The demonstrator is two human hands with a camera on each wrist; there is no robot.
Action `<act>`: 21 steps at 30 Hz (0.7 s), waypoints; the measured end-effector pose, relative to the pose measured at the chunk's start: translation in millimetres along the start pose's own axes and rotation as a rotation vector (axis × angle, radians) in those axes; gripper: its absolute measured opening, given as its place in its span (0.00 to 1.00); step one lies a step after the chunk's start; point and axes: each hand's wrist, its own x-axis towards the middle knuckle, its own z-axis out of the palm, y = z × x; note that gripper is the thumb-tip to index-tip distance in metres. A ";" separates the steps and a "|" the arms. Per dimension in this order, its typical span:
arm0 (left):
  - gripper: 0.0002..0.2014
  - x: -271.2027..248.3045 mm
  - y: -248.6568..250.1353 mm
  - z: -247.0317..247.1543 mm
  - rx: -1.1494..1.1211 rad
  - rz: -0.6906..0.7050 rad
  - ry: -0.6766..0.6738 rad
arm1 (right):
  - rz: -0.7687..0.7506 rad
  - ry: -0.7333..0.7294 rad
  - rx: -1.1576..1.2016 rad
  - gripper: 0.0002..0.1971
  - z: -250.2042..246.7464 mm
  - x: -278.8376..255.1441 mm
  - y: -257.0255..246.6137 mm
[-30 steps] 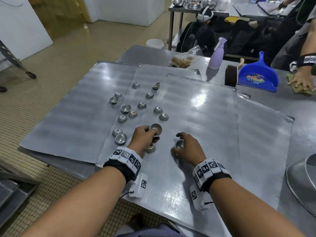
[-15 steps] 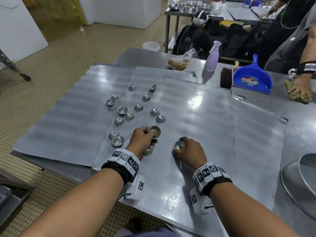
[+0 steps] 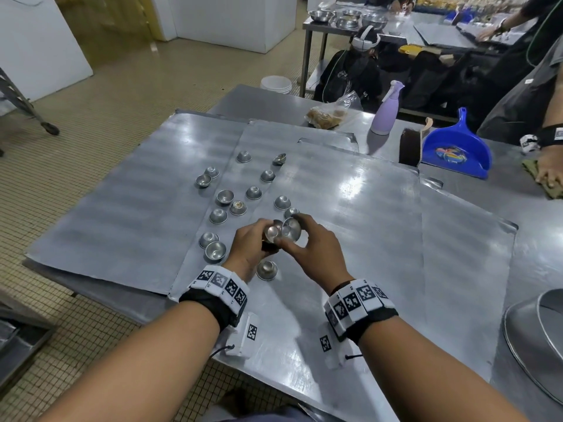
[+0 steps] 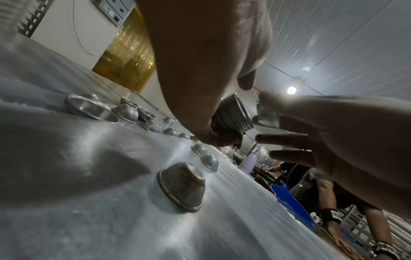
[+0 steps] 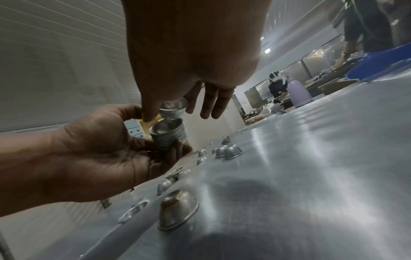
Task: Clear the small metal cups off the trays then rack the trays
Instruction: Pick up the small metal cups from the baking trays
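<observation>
Several overlapping flat metal trays (image 3: 350, 208) cover the table. My left hand (image 3: 249, 245) grips a stack of nested small metal cups (image 3: 272, 236), mouth up, a little above the tray; the stack's ribbed rims show in the left wrist view (image 4: 231, 116) and the right wrist view (image 5: 167, 134). My right hand (image 3: 307, 245) pinches a single cup (image 5: 173, 107) between thumb and forefinger, right over the stack's mouth. Several loose cups (image 3: 225, 197) lie on the trays beyond and left of my hands. One upturned cup (image 3: 267, 270) sits just below my left hand.
At the table's far side stand a purple spray bottle (image 3: 385, 112), a blue dustpan (image 3: 457, 150) and a bag of food (image 3: 327, 115). Another person's hand (image 3: 548, 175) presses a cloth at far right. A large metal bowl (image 3: 533, 339) sits near right. The trays overhang the table's left edge.
My right hand has lifted its cup off the tray and carried it left to the stack. My left hand has raised the stack to meet it.
</observation>
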 end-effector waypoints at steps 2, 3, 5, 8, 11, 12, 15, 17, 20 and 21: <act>0.11 -2.9 2.3 -0.6 -0.084 -0.018 -0.036 | -0.021 -0.020 -0.020 0.30 6.5 4.0 -7.0; 0.12 -5.1 3.4 -1.0 -0.103 -0.020 -0.050 | -0.033 -0.035 -0.036 0.31 10.3 5.8 -8.8; 0.12 -8.2 6.4 -4.5 -0.097 -0.018 -0.059 | -0.045 -0.070 -0.048 0.33 16.8 7.8 -11.1; 0.12 -6.8 13.7 -18.5 -0.083 -0.017 0.002 | -0.046 -0.111 -0.034 0.39 24.1 6.7 -9.1; 0.08 -0.6 17.7 -35.2 -0.053 -0.009 0.116 | 0.008 -0.217 -0.086 0.33 27.8 4.5 -2.7; 0.07 0.6 17.7 -39.2 -0.014 0.001 0.139 | 0.019 -0.282 -0.110 0.31 29.7 3.8 0.5; 0.03 1.9 14.5 -46.3 0.082 0.024 0.161 | 0.015 -0.464 -0.188 0.32 37.9 -1.2 6.2; 0.03 1.6 11.0 -47.4 0.116 0.025 0.156 | 0.020 -0.499 -0.235 0.30 43.6 -3.9 7.5; 0.05 0.3 5.2 -46.3 0.152 0.034 0.143 | 0.045 -0.458 -0.263 0.19 46.5 -5.4 8.5; 0.05 -0.4 3.7 -46.1 0.162 0.037 0.141 | 0.054 -0.445 -0.257 0.17 46.7 -5.5 9.7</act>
